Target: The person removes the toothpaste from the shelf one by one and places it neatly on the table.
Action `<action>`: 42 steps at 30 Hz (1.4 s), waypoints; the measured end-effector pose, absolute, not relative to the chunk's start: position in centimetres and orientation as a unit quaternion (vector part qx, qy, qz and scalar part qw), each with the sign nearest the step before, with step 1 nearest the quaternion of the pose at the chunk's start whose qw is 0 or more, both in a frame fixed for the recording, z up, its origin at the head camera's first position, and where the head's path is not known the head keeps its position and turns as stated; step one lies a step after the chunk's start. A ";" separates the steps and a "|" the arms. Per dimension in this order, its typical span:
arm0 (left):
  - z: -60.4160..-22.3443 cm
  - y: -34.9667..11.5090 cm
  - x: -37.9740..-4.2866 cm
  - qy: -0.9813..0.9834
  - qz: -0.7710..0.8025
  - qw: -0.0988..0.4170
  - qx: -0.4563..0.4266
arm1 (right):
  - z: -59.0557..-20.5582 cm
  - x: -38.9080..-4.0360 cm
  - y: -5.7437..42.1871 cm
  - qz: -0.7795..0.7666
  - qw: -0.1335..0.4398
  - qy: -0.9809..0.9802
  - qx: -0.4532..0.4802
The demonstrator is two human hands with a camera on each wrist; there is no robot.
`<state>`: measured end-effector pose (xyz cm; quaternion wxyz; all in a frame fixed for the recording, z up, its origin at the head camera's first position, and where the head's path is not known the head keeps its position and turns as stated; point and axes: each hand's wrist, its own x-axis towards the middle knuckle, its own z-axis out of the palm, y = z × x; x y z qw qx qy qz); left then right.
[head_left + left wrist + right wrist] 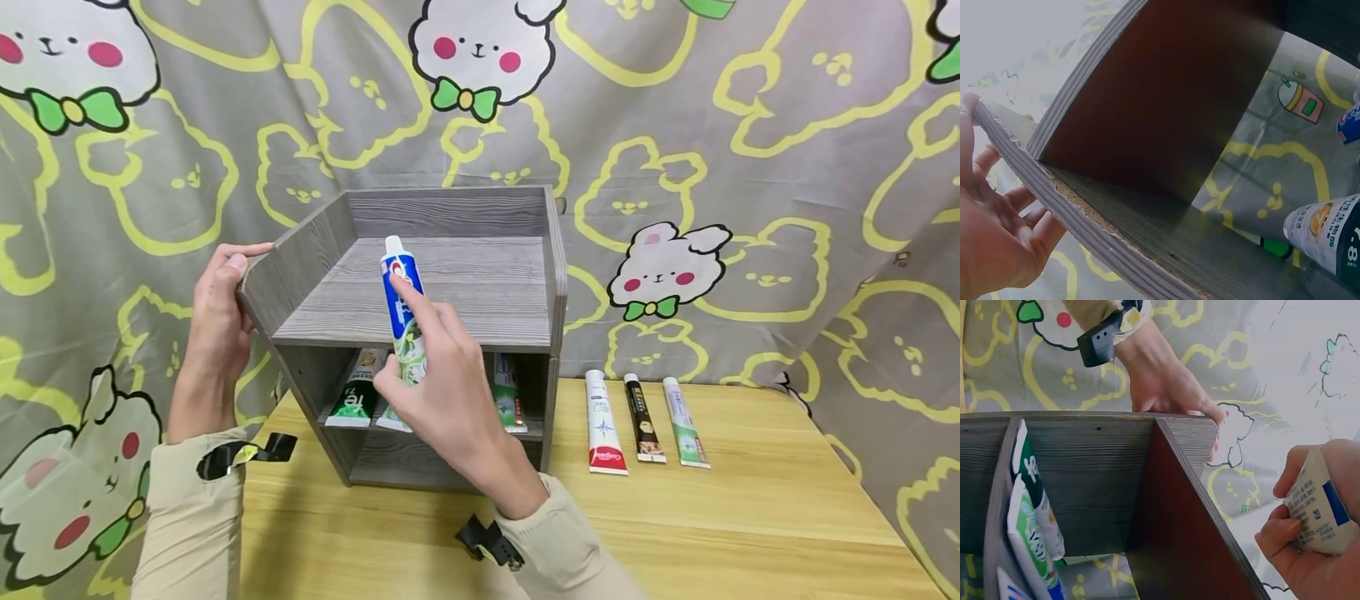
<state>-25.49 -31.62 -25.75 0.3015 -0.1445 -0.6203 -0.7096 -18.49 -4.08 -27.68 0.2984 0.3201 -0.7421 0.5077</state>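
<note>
My right hand point(461, 392) holds a blue and green toothpaste tube point(400, 312) with its white cap pointing away. It overlaps the upper board of a grey wooden shelf point(480, 287) in the head view; the right wrist view shows the tube's flat end point(1319, 515) between fingers and palm. At the left, my left hand point(217, 312) grips the shelf's side panel point(1091, 219), thumb at its edge and fingers on the outer face. On the middle board lie a dark green tube point(356, 396), a tube partly behind my right hand, and a green tube point(510, 400) at the right.
Right of the shelf, a white and red Colgate tube point(602, 421), a black tube point(643, 417) and a white and green tube point(686, 421) lie side by side on the wooden table point(787, 492). A patterned curtain point(750, 192) hangs close behind.
</note>
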 end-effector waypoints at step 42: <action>-25.8 -31.7 -25.2 -0.630 -0.700 0.305 -0.143 | -33.6 -15.6 5.1 0.553 0.377 -0.649 0.362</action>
